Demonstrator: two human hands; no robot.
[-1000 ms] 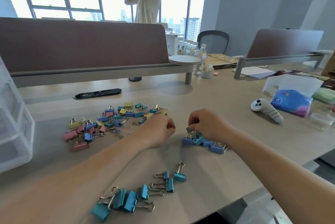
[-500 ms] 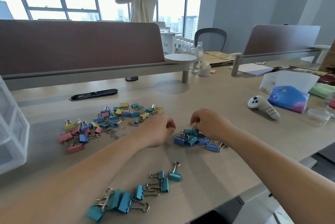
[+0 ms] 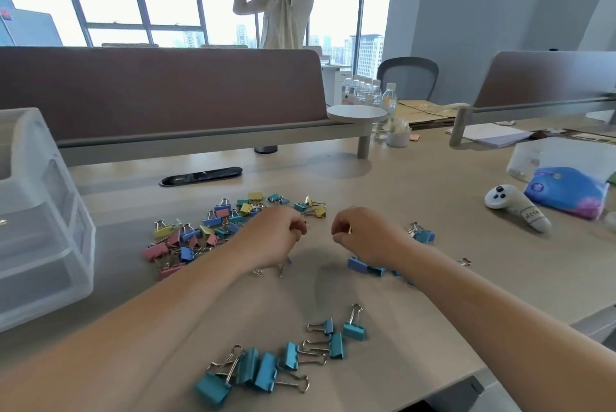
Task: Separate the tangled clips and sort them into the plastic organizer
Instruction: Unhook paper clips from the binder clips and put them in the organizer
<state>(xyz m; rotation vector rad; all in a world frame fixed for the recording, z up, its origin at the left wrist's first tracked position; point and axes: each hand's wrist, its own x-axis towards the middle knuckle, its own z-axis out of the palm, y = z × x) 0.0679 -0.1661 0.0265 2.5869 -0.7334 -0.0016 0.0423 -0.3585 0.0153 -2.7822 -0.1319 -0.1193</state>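
The fingers (image 3: 296, 228) of the left hand (image 3: 275, 238) are curling in tight. The right hand (image 3: 365, 238) is doing the same, with its fingertips (image 3: 340, 228) bunching together. I cannot tell if either hand is holding a clip. The two hands are hanging side by side over the middle of the tabletop (image 3: 450, 291), close but not touching.

Small silver loops (image 3: 270, 271) are peeking out just under the left hand. Some blue clips (image 3: 361, 265) are lying under the right wrist. A few more clips (image 3: 421, 234) are lying just to the right of that hand.

A big pile of clips (image 3: 213, 228), pink, yellow and blue, is lying behind the left arm, toward the left side of the tabletop. A row of teal clips (image 3: 266, 368) is lying near the front edge, between the two arms.

The organizer (image 3: 43, 228) is sitting at the left edge of the tabletop, well apart from the hands. I cannot see any clips in it.

A white controller (image 3: 515, 208) and a blue pack (image 3: 566, 191) are lying near the right edge. A person (image 3: 283, 5) is standing by the windows with arms up.
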